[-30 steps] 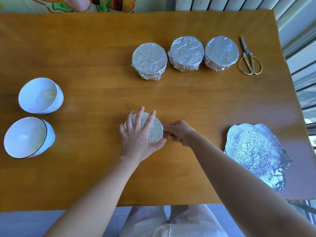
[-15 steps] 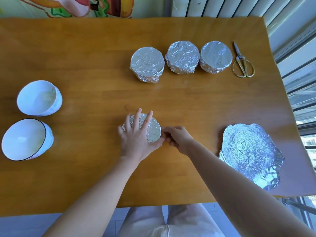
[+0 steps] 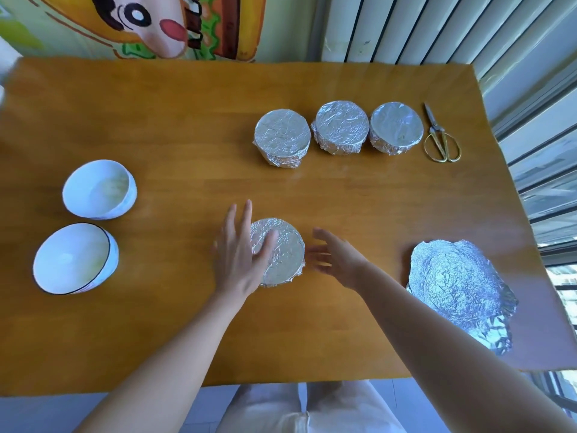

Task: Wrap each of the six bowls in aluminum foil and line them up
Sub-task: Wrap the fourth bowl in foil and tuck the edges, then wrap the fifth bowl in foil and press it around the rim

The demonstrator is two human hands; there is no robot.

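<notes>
A foil-wrapped bowl point(image 3: 282, 253) stands near the middle of the wooden table point(image 3: 187, 126). My left hand point(image 3: 240, 257) is spread over its left side with straight fingers, blurred by motion. My right hand point(image 3: 335, 259) hovers just right of the bowl, fingers extended, holding nothing. Three wrapped bowls stand in a row at the back: one on the left point(image 3: 282, 137), one in the middle point(image 3: 341, 127), one on the right point(image 3: 396, 128). Two bare white bowls point(image 3: 98, 189) point(image 3: 73, 257) sit at the left.
A crumpled sheet of aluminum foil point(image 3: 459, 285) lies at the right near the table's edge. Gold-handled scissors point(image 3: 440, 135) lie right of the wrapped row. A radiator and window stand beyond the table's far right corner.
My right hand let go of the foil at the bowl's right edge and opened. My left hand shifted to the left, uncovering most of the bowl's top. The camera tilted up.
</notes>
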